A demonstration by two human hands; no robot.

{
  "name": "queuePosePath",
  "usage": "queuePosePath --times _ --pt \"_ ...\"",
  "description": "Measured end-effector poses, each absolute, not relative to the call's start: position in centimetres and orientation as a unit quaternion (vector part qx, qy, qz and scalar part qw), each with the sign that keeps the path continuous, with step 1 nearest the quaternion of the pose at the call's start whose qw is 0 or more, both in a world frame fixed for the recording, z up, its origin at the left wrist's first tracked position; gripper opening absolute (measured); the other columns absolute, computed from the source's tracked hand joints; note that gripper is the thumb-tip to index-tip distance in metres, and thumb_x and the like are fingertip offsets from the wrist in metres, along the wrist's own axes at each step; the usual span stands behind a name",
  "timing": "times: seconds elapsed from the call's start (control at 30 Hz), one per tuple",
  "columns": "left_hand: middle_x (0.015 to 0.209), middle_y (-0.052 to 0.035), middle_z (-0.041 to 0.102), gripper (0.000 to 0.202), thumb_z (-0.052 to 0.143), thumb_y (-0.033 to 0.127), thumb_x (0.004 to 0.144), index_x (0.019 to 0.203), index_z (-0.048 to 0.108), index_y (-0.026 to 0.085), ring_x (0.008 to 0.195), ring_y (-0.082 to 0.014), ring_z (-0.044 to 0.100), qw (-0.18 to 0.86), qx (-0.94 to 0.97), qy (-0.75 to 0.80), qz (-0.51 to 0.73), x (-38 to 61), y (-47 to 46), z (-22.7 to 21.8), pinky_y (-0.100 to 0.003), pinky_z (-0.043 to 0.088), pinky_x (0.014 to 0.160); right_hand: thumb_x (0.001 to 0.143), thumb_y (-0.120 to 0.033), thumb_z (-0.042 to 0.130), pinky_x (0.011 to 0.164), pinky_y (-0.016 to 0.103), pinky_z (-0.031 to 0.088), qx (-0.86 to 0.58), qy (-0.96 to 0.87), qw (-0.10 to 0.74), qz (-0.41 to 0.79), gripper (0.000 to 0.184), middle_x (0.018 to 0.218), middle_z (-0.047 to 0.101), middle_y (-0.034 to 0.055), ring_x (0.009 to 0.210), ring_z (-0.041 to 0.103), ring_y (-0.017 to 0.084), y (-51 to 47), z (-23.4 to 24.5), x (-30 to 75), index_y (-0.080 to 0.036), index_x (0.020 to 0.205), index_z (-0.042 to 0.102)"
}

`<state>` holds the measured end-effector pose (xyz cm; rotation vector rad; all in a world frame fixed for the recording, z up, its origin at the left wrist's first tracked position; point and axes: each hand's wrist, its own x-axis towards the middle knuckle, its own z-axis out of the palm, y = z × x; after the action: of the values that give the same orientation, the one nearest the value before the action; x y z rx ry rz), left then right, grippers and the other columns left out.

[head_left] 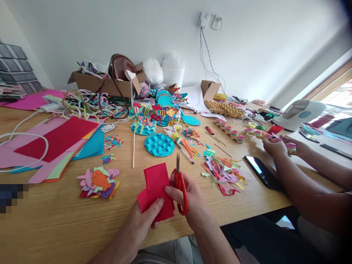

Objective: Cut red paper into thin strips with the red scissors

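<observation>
Pieces of red paper [158, 183], partly overlapping, are held up over the table's near edge. My left hand [145, 218] pinches them at the lower left, thumb on top. My right hand [189, 198] has its thumb on the paper's right edge while also gripping red-handled scissors [181, 192], whose blades point upward and look closed. To the left lies a pile of paper fish cutouts [101, 183] with an orange one on top. Right of my hands is a heap of colourful paper scraps [225, 170].
Coloured paper sheets [59, 141] cover the left side. A blue textured disc [159, 145], a white stick [134, 150] and a pen [184, 153] lie ahead. At right, another person's hands [277, 148] hold a painted egg-carton strip near a phone [262, 174].
</observation>
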<state>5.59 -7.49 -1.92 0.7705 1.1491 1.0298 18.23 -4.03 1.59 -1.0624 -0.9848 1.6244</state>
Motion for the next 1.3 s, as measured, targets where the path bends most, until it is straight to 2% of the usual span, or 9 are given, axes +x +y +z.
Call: queuePosePath --times 0.1,0.17,0.23,0.3,0.4,0.53,0.7,0.9,1.3 --pt "0.066 -0.0007 0.059 0.039 0.063 0.05 0.065 0.082 0.06 0.016 0.057 -0.0142 0.047 0.646 0.371 0.518 0.421 5.1 -7.6 -1.6 -0.024 0.037 0.049 0.056 -0.022 0.074 0.043 0.016 0.031 -0.435 -0.395 0.465 0.662 0.03 0.056 0.05 -0.0075 0.047 0.042 0.006 -4.0 1.7 18.3 -0.018 0.068 0.047" --pt "0.073 -0.0028 0.062 0.04 0.06 0.051 0.068 0.088 0.061 0.016 0.067 -0.0175 0.052 0.636 0.406 0.519 0.402 4.4 -7.6 -0.8 -0.027 0.042 0.06 0.056 -0.024 0.073 0.043 0.017 0.032 -0.45 -0.401 0.467 0.647 0.03 0.056 0.049 -0.0075 0.047 0.042 0.006 -3.9 1.9 18.7 -0.019 0.067 0.046" --pt "0.083 -0.0034 0.064 0.043 0.057 0.052 0.07 0.098 0.059 0.019 0.079 -0.0197 0.054 0.615 0.422 0.507 0.433 3.4 -7.5 0.2 -0.029 0.042 0.074 0.055 -0.026 0.073 0.043 0.018 0.033 -0.47 -0.412 0.465 0.626 0.03 0.056 0.049 -0.007 0.047 0.043 0.007 -3.9 2.2 19.0 -0.019 0.066 0.046" --pt "0.094 -0.0051 0.062 0.045 0.054 0.052 0.072 0.104 0.056 0.02 0.091 -0.0221 0.053 0.617 0.449 0.459 0.456 2.4 -7.0 1.3 -0.03 0.042 0.078 0.055 -0.028 0.073 0.044 0.019 0.033 -0.487 -0.428 0.456 0.61 0.03 0.057 0.049 -0.0063 0.048 0.043 0.008 -4.0 2.4 19.3 -0.019 0.065 0.046" --pt "0.096 -0.0063 0.059 0.043 0.051 0.047 0.076 0.108 0.052 0.019 0.095 -0.0224 0.053 0.574 0.46 0.471 0.487 1.3 -5.9 2.3 -0.031 0.041 0.081 0.057 -0.028 0.072 0.046 0.02 0.033 -0.486 -0.451 0.435 0.608 0.029 0.058 0.049 -0.0056 0.051 0.043 0.009 -4.2 2.6 19.4 -0.019 0.067 0.046" --pt "0.096 -0.006 0.058 0.045 0.062 0.04 0.068 0.107 0.053 0.019 0.091 -0.0225 0.055 0.558 0.494 0.489 0.453 0.8 -4.4 2.5 -0.03 0.044 0.074 0.06 -0.026 0.069 0.048 0.019 0.032 -0.477 -0.501 0.404 0.599 0.027 0.061 0.046 -0.0058 0.054 0.042 0.009 -4.5 2.4 19.4 -0.019 0.067 0.043" --pt "0.085 -0.0038 0.063 0.027 0.063 0.03 0.068 0.091 0.058 0.018 0.075 -0.0189 0.059 0.6 0.54 0.463 0.366 0.8 -3.5 2.6 -0.028 0.045 0.064 0.067 -0.023 0.063 0.048 0.019 0.03 -0.482 -0.579 0.364 0.548 0.024 0.061 0.042 -0.0062 0.055 0.038 0.008 -4.8 1.9 19.6 -0.02 0.067 0.039" --pt "0.071 -0.0005 0.063 0.013 0.063 0.025 0.067 0.076 0.062 0.016 0.066 -0.0155 0.057 0.618 0.557 0.453 0.321 0.9 -2.8 2.9 -0.024 0.043 0.06 0.069 -0.015 0.057 0.048 0.021 0.027 -0.504 -0.652 0.327 0.462 0.019 0.06 0.04 -0.0061 0.055 0.036 0.009 -5.0 1.7 19.6 -0.02 0.065 0.039" --pt "0.071 -0.002 0.068 0.016 0.059 0.026 0.071 0.08 0.065 0.014 0.061 -0.0154 0.059 0.647 0.544 0.444 0.297 1.4 -3.3 1.7 -0.023 0.044 0.056 0.067 -0.016 0.059 0.046 0.02 0.029 -0.486 -0.62 0.339 0.514 0.019 0.059 0.041 -0.0064 0.053 0.037 0.009 -4.9 1.3 19.6 -0.02 0.066 0.04"
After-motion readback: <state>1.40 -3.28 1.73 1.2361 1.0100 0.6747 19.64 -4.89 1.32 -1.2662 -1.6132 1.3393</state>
